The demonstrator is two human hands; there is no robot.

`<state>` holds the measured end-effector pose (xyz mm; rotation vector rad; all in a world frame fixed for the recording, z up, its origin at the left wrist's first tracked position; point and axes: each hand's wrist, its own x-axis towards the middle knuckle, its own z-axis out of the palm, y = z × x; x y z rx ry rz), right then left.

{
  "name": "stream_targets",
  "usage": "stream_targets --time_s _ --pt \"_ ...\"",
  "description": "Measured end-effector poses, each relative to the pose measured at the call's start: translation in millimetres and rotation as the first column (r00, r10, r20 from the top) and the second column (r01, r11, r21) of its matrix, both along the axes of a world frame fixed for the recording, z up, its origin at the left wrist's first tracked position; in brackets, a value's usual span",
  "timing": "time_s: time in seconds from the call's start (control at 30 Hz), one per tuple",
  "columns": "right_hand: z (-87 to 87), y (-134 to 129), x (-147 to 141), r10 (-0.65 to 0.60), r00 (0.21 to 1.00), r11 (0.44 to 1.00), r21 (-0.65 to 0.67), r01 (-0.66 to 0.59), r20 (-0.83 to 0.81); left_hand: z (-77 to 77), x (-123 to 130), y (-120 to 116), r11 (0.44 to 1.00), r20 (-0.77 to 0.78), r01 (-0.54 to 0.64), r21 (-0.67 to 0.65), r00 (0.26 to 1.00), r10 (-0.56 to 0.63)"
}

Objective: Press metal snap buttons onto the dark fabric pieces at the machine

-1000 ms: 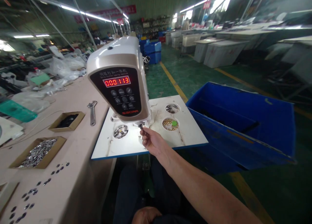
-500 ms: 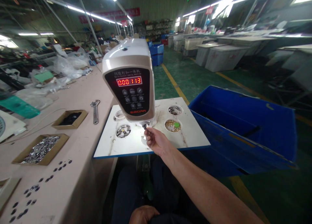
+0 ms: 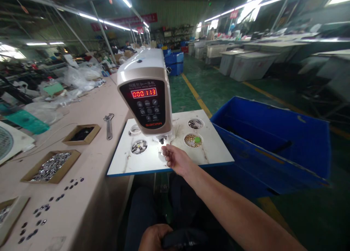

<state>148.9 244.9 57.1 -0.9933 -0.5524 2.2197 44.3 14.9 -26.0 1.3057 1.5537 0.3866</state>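
Observation:
My right hand [image 3: 177, 159] is closed in a pinch just below the press head [image 3: 162, 138] of a button-attaching machine [image 3: 144, 101]. Whatever lies between its fingertips is too small to make out. Low in the view, in front of my lap, my left hand [image 3: 155, 238] has its fingers curled on a dark, soft-looking item [image 3: 186, 238]; part of that hand is cut off by the frame. The machine's white table board [image 3: 144, 164] has round wells, one with gold-coloured pieces [image 3: 193, 141] and a green disc, another with metal parts [image 3: 139, 146].
On the bench [image 3: 87, 156] to the left lie an adjustable wrench [image 3: 109, 127], a box of metal fittings [image 3: 51, 166], a box of black pieces [image 3: 82, 133] and several loose dark rings. A large blue bin [image 3: 273, 141] stands at the right on the green floor.
My right hand has drawn slightly down from the press head, leaving a visible gap. My left hand has shifted a little left, and more of the dark item shows beside it.

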Motion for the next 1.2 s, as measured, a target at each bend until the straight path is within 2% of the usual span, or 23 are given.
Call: stream_targets --time_s 0.03,0.07,0.1,0.13,0.17,0.2,0.23,0.27,0.3,0.37,0.47,0.53,0.67,0.8,0.97,1.2 --pt "1.9 -9 8 0.071 0.996 0.993 0.092 -0.076 0.059 0.3 -1 3 0.999 0.002 -0.046 0.009 0.999 0.046" --pt "4.7 -20 18 0.159 0.976 0.956 0.222 -0.189 0.147 2.6 -2 7 0.995 0.012 -0.098 0.012 0.995 0.098" --pt "8.4 -33 28 0.25 0.929 0.86 0.379 -0.342 0.272 7.2 -4 12 0.989 0.031 -0.147 0.01 0.989 0.146" --pt "12.4 -46 38 0.308 0.858 0.701 0.511 -0.497 0.412 13.8 -7 18 0.984 0.059 -0.176 0.002 0.983 0.175" --pt "16.3 -58 47 0.306 0.78 0.515 0.595 -0.618 0.545 21.9 -9 26 0.981 0.084 -0.194 0.002 0.978 0.193" --pt "19.5 -68 55 0.267 0.714 0.348 0.626 -0.698 0.647 31.1 -12 35 0.981 0.115 -0.192 0.019 0.975 0.189" --pt "21.7 -76 61 0.218 0.663 0.22 0.626 -0.748 0.716 40.7 -16 44 0.984 0.14 -0.176 0.036 0.976 0.169" --pt "22.6 -80 66 0.175 0.628 0.136 0.613 -0.778 0.758 49.9 -19 54 0.989 0.146 -0.137 0.057 0.981 0.128" --pt "22.4 -82 68 0.154 0.606 0.096 0.598 -0.795 0.78 58.3 -23 64 0.993 0.151 -0.093 0.067 0.985 0.082" --pt "19.7 -77 70 0.17 0.584 0.109 0.574 -0.811 0.794 70.9 -30 82 0.997 0.151 -0.022 0.071 0.988 0.011" --pt "14.8 -61 68 0.194 0.571 0.217 0.532 -0.818 0.798 80.0 -38 102 0.997 0.159 0.044 0.069 0.986 -0.054" --pt "12.1 -51 66 0.17 0.564 0.257 0.516 -0.817 0.808 82.6 -42 112 0.997 0.202 0.055 0.058 0.977 -0.066" --pt "6.6 -30 59 0.103 0.567 0.249 0.531 -0.81 0.817 88.8 -49 134 0.999 0.28 0.035 0.008 0.959 -0.036" --pt "1.5 -3 45 -0.053 0.59 0.238 0.584 -0.776 0.805 95.0 -58 163 0.999 0.269 -0.009 0.044 0.963 -0.003" --pt "-2.1 25 29 -0.232 0.606 0.282 0.649 -0.707 0.761 93.1 -67 195 0.991 0.223 -0.066 0.12 0.974 0.038" --pt "-5.9 46 24 -0.244 0.649 0.312 0.692 -0.651 0.72 86.8 -73 220 0.979 0.182 -0.097 0.18 0.981 0.063"
